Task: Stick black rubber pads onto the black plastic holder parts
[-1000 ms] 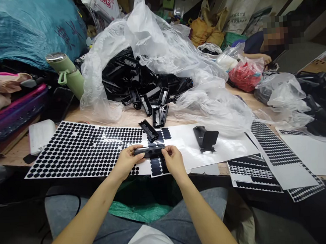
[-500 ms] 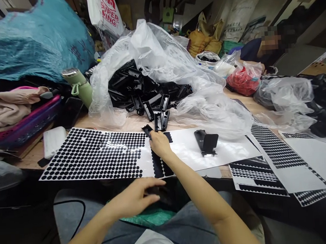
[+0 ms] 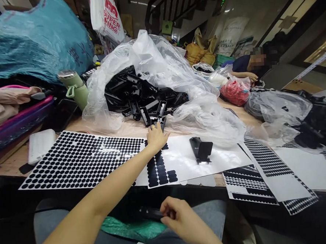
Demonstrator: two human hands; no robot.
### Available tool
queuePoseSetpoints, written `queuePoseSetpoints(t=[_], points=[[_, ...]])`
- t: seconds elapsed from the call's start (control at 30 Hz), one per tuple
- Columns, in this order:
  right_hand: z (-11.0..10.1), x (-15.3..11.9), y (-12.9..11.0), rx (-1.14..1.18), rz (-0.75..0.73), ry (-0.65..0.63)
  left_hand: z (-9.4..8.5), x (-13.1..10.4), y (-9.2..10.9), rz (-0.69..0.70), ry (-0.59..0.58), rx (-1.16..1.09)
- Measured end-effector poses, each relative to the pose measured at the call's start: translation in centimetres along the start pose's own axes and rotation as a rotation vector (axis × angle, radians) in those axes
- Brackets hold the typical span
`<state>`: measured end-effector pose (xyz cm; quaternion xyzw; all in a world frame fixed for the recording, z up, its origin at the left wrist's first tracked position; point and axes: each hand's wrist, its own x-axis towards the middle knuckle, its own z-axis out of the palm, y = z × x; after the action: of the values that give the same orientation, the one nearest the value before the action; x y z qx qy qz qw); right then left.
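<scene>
My left hand (image 3: 156, 138) reaches forward over the sticker sheets to the front of a pile of black plastic parts (image 3: 133, 89). Its fingers are stretched out and the thumb stands apart; the fingertips touch or cover the nearest parts. A ring shows on one finger. Low over the lap is my right hand (image 3: 184, 218), fingers curled in, with the end of a long black plastic part (image 3: 150, 213) at its fingertips. Beneath the left hand lies a white sheet with black oblong stickers (image 3: 162, 173). A black stand-like piece (image 3: 202, 149) rests on the sheet to the right.
A clear plastic bag (image 3: 158, 50) surrounds the pile. On the left are a sheet of black round stickers (image 3: 79, 160), a white box-like device (image 3: 41, 146) and a green flask (image 3: 74, 88). More sticker sheets (image 3: 270, 159) overhang the right table edge. Another person (image 3: 244, 69) sits at the far right.
My right hand has drawn back from the sheet to the lap, with a black plastic part. My left hand has moved from above the lap forward to the pile.
</scene>
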<state>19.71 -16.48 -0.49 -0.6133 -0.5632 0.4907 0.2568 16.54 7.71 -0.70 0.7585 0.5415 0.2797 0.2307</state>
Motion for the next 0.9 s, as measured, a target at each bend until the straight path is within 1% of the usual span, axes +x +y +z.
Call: queuePoseSetpoints(t=[0.03, 0.07, 0.1, 0.13, 0.17, 0.2, 0.27, 0.3, 0.33, 0.37, 0.43, 0.5, 0.53, 0.6, 0.63, 0.7, 0.77, 0.8, 0.9], points=[[0.9, -0.1, 0.7, -0.055, 0.011, 0.014, 1.0, 0.3, 0.3, -0.022, -0.011, 0.029], [1.7, 0.0, 1.3, -0.114, 0.016, 0.033, 1.5, 0.5, 0.3, -0.038, -0.03, 0.038], [2.3, 0.1, 1.7, -0.16, 0.014, 0.053, 1.7, 0.9, 0.1, -0.045, -0.052, 0.03], [2.7, 0.3, 1.8, -0.184, 0.007, 0.068, 1.4, 1.2, -0.3, -0.045, -0.073, 0.014], [2.9, 0.6, 1.8, -0.182, -0.009, 0.075, 0.7, 1.6, -0.9, -0.038, -0.093, -0.003], [2.8, 1.1, 1.5, -0.161, -0.035, 0.076, -0.4, 1.9, -1.6, -0.028, -0.109, -0.011], [2.5, 2.7, 0.5, -0.121, -0.115, 0.094, -3.2, 2.2, -3.1, -0.008, -0.135, -0.073], [2.3, 3.8, -0.2, -0.133, -0.159, 0.122, -4.8, 2.0, -4.0, -0.003, -0.142, -0.137], [2.2, 5.1, -0.9, -0.173, -0.201, 0.162, -6.4, 1.6, -4.7, -0.006, -0.157, -0.271], [2.2, 6.4, -1.6, -0.23, -0.231, 0.199, -7.9, 0.9, -5.5, -0.035, -0.177, -0.419], [2.7, 8.9, -2.7, -0.368, -0.238, 0.224, -10.6, -0.9, -6.8, -0.117, -0.233, -0.651], [3.6, 10.7, -3.3, -0.494, -0.21, 0.203, -12.3, -2.9, -7.9, -0.227, -0.268, -0.767], [4.1, 11.2, -3.4, -0.54, -0.197, 0.191, -12.9, -3.8, -8.3, -0.277, -0.281, -0.797], [4.7, 11.4, -3.5, -0.582, -0.191, 0.177, -13.3, -5.3, -9.1, -0.356, -0.315, -0.829], [4.7, 11.2, -3.6, -0.57, -0.196, 0.172, -13.3, -5.9, -9.3, -0.373, -0.335, -0.837], [3.9, 10.5, -3.8, -0.478, -0.211, 0.158, -12.9, -6.8, -9.7, -0.373, -0.369, -0.837], [2.3, 9.9, -4.3, -0.312, -0.226, 0.174, -12.3, -7.4, -9.7, -0.336, -0.411, -0.824], [1.4, 9.7, -4.6, -0.219, -0.231, 0.208, -12.0, -7.7, -9.6, -0.306, -0.442, -0.813], [-1.3, 9.9, -5.1, -0.013, -0.257, 0.372, -10.9, -8.3, -9.2, -0.189, -0.544, -0.738]])
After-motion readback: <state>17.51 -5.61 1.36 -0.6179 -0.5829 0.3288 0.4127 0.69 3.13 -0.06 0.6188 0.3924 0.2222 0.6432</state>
